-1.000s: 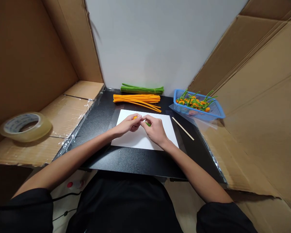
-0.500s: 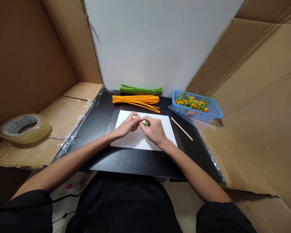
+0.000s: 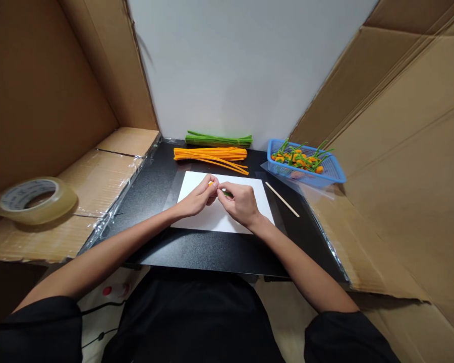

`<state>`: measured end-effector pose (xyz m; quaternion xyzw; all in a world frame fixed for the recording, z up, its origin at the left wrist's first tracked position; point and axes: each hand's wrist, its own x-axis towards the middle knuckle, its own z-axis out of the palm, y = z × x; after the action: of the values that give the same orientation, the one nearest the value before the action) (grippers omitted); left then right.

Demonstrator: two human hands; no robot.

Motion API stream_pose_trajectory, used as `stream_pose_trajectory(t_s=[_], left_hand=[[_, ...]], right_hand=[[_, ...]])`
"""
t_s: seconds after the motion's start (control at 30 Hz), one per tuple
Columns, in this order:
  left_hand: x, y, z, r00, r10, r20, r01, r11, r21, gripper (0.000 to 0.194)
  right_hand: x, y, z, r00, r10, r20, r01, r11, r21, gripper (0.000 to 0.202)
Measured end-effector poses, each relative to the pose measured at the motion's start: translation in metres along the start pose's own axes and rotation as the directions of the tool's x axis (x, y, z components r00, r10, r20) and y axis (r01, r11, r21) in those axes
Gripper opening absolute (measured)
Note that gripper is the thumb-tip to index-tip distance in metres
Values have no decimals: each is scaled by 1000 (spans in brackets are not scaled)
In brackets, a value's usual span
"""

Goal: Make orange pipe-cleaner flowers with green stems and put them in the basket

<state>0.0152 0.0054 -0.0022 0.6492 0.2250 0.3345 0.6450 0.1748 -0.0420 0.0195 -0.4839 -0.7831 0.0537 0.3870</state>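
Note:
Over a white sheet my two hands meet, fingertips touching. My left hand is closed on an orange pipe cleaner, of which only a small bit shows between the fingers. Pinched in my right hand is a green pipe cleaner, mostly hidden by the fingers. Whether the two pieces are joined I cannot tell. Behind the sheet lie a bundle of orange pipe cleaners and, farther back, a bundle of green pipe cleaners.
A blue basket at the back right holds several orange pieces with green stems. A thin wooden stick lies right of the sheet. A roll of clear tape rests on the left cardboard ledge. Cardboard walls flank the black table.
The fingers of my right hand have shifted slightly, and less of the green pipe cleaner shows. My left hand keeps its pinch. The whole view has moved a little.

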Motion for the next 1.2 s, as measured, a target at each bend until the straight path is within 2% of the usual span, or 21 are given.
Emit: stream_pose_trajectory(t_s=[0.07,0.13,0.23,0.33,0.43,0.53,0.67,0.77,0.87,0.93,1.0,1.1,1.2], left_hand=[[-1,2,0,1000,14,-2,-13,998,66,37],[-1,4,-4,999,50,-20,-44,975,216,33],[1,6,-21,987,154,-38,-108,829,549,24],[4,6,-43,969,238,-62,-122,685,719,19],[7,7,-55,970,241,-25,-133,616,776,19],[9,6,-53,964,264,-21,-145,592,792,18],[11,2,-47,933,331,-145,-96,615,783,14],[12,-4,-49,905,355,-235,-45,630,776,14],[11,-5,-53,904,344,-255,-23,634,773,16],[9,-3,-54,918,330,-219,-42,630,775,20],[7,1,-55,931,341,-132,-110,604,789,23],[7,3,-56,931,361,49,-233,488,841,28],[8,2,-58,920,384,82,-248,406,879,32]], right_hand=[[1,1,0,1000,18,-2,-18,1000,8,21],[3,5,-2,998,53,20,-53,999,11,20],[8,16,-11,986,100,136,-108,993,49,20],[13,29,-20,960,78,269,-114,986,121,23],[16,39,-24,953,123,277,-179,966,188,27],[17,46,-22,935,247,253,-321,892,317,30],[18,51,-16,895,371,249,-447,745,495,35],[18,54,-13,863,423,276,-497,615,612,40],[19,59,-13,848,445,288,-509,530,678,46],[19,62,-14,848,454,273,-501,517,695,47],[18,63,-15,848,461,260,-494,515,700,48],[19,64,-15,849,465,252,-491,515,703,48],[19,61,-16,867,445,222,-458,541,705,45]])
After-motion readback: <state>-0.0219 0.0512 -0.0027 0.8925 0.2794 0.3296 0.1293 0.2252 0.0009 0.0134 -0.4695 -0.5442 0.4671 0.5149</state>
